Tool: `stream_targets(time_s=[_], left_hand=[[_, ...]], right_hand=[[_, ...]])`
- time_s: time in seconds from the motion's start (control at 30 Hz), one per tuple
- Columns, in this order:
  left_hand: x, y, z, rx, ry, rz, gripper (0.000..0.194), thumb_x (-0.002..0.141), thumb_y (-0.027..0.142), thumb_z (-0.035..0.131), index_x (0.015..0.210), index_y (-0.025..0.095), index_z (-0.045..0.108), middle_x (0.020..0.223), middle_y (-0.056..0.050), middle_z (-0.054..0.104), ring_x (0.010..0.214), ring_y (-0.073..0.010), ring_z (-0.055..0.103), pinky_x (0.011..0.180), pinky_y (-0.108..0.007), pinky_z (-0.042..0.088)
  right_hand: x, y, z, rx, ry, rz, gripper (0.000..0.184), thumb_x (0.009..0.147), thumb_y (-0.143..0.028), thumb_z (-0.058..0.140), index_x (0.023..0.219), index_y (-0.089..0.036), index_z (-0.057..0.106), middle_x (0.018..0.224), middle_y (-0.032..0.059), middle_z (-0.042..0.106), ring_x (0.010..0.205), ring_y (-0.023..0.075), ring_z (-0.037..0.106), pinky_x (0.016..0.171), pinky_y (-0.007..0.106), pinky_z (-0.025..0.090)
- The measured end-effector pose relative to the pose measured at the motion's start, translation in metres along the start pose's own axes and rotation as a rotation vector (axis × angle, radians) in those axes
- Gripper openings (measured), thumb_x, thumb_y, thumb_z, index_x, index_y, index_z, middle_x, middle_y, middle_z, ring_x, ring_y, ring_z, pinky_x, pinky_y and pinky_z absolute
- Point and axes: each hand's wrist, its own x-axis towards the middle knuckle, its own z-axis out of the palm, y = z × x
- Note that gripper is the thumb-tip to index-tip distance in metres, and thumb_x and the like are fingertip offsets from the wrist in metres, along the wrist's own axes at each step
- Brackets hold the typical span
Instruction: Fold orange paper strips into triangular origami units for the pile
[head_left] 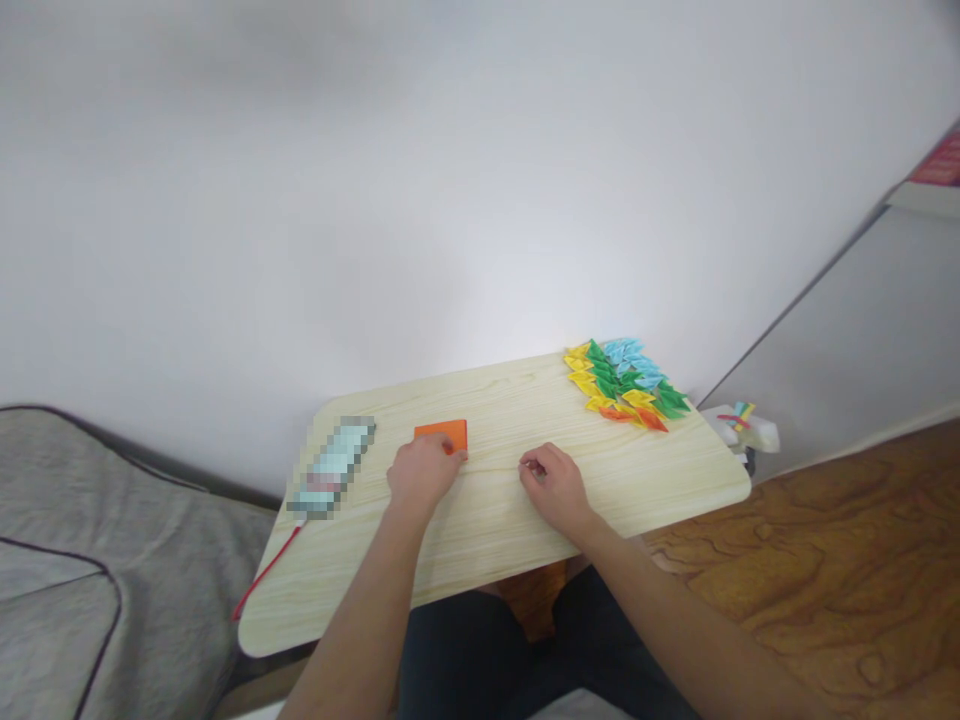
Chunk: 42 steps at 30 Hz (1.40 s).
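Near the middle of the wooden tabletop (499, 510) lies a small orange stack of square paper (442, 428). My left hand (426, 468) covers its front part, fingers bent over it and thumb at its right edge. To the right, my right hand (553, 488) rests on the wood, its fingers curled in with nothing seen in them. Folded paper pieces (619, 380) in yellow, green, light blue and orange lie in rows at the back right.
A blurred-out phone (334, 468) with a red cable (266, 572) lies at the left. White wall stands behind the table. A grey cushioned seat (172, 580) is at the left; a white object (761, 432) with coloured strips sits beyond the right edge.
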Motion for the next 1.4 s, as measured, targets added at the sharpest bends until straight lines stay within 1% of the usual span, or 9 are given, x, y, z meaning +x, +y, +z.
stream_targets(time_s=[0.33, 0.5, 0.57, 0.67, 0.8, 0.93, 1.07, 1.23, 1.4], left_hand=[[-0.019, 0.020, 0.010, -0.013, 0.113, 0.007, 0.036, 0.099, 0.040, 0.065, 0.125, 0.016, 0.066, 0.126, -0.010, 0.068, 0.113, -0.0258, 0.067, 0.100, -0.051, 0.055], [-0.029, 0.020, 0.016, -0.073, 0.241, 0.067, 0.025, 0.100, 0.032, 0.053, 0.106, 0.023, 0.075, 0.121, -0.011, 0.074, 0.118, -0.0336, 0.063, 0.114, -0.070, 0.030], [-0.034, 0.020, 0.020, -0.094, 0.297, 0.092, 0.029, 0.099, 0.029, 0.048, 0.103, 0.024, 0.076, 0.124, -0.012, 0.074, 0.124, -0.0355, 0.059, 0.117, -0.070, 0.021], [-0.040, 0.020, 0.027, -0.115, 0.334, 0.113, 0.028, 0.100, 0.028, 0.048, 0.104, 0.023, 0.075, 0.123, -0.012, 0.074, 0.124, -0.0320, 0.059, 0.122, -0.064, 0.018], [-0.038, 0.017, 0.033, -0.138, 0.320, 0.109, 0.023, 0.101, 0.036, 0.059, 0.111, 0.019, 0.072, 0.124, -0.010, 0.071, 0.123, -0.0277, 0.062, 0.118, -0.058, 0.034], [-0.028, 0.011, 0.035, -0.186, 0.279, 0.076, 0.032, 0.100, 0.038, 0.064, 0.125, 0.018, 0.067, 0.133, -0.011, 0.066, 0.119, -0.0260, 0.065, 0.103, -0.051, 0.054], [-0.017, 0.002, 0.037, -0.278, 0.217, 0.035, 0.035, 0.100, 0.036, 0.065, 0.129, 0.017, 0.064, 0.131, -0.011, 0.066, 0.113, -0.0249, 0.067, 0.096, -0.047, 0.059], [-0.008, -0.011, 0.042, -0.441, 0.140, 0.011, 0.034, 0.101, 0.036, 0.064, 0.129, 0.017, 0.065, 0.130, -0.011, 0.067, 0.110, -0.0238, 0.068, 0.093, -0.045, 0.060], [-0.002, -0.024, 0.048, -0.630, 0.100, 0.029, 0.034, 0.101, 0.036, 0.064, 0.129, 0.017, 0.064, 0.130, -0.011, 0.067, 0.109, -0.0237, 0.068, 0.093, -0.045, 0.060]], right_hand=[[0.001, 0.000, 0.001, -0.004, -0.003, 0.003, 0.009, 0.089, -0.017, 0.065, 0.090, -0.023, 0.071, 0.084, 0.0032, 0.069, 0.079, 0.0213, 0.066, 0.079, 0.034, 0.051], [0.001, -0.001, 0.001, 0.001, -0.008, 0.008, 0.009, 0.089, -0.017, 0.065, 0.090, -0.023, 0.071, 0.084, 0.0034, 0.069, 0.079, 0.0213, 0.065, 0.078, 0.033, 0.051], [0.001, -0.001, 0.001, 0.002, -0.010, 0.014, 0.009, 0.089, -0.016, 0.065, 0.090, -0.023, 0.071, 0.084, 0.0034, 0.069, 0.079, 0.0213, 0.065, 0.077, 0.033, 0.051], [0.001, -0.001, 0.001, 0.006, -0.020, 0.027, 0.009, 0.090, -0.017, 0.066, 0.090, -0.024, 0.072, 0.084, 0.0037, 0.069, 0.080, 0.0214, 0.065, 0.080, 0.034, 0.052], [0.000, 0.000, 0.002, 0.012, -0.069, 0.077, 0.005, 0.095, -0.023, 0.068, 0.092, -0.020, 0.071, 0.090, 0.0038, 0.069, 0.087, 0.0202, 0.065, 0.087, 0.038, 0.054], [0.007, -0.008, 0.012, 0.052, -0.187, 0.178, 0.020, 0.102, -0.036, 0.065, 0.108, -0.018, 0.070, 0.113, 0.0069, 0.071, 0.099, 0.0204, 0.068, 0.091, 0.042, 0.058], [0.032, -0.026, 0.036, 0.155, -0.367, 0.315, 0.027, 0.103, -0.036, 0.064, 0.124, -0.019, 0.067, 0.126, 0.0097, 0.068, 0.106, 0.0224, 0.069, 0.092, 0.043, 0.060], [0.072, -0.045, 0.069, 0.292, -0.607, 0.534, 0.034, 0.102, -0.036, 0.066, 0.130, -0.017, 0.064, 0.128, 0.0103, 0.067, 0.106, 0.0241, 0.070, 0.089, 0.044, 0.061], [0.091, -0.052, 0.081, 0.344, -0.710, 0.676, 0.035, 0.102, -0.036, 0.066, 0.131, -0.017, 0.063, 0.130, 0.0108, 0.066, 0.109, 0.0249, 0.069, 0.091, 0.045, 0.061]])
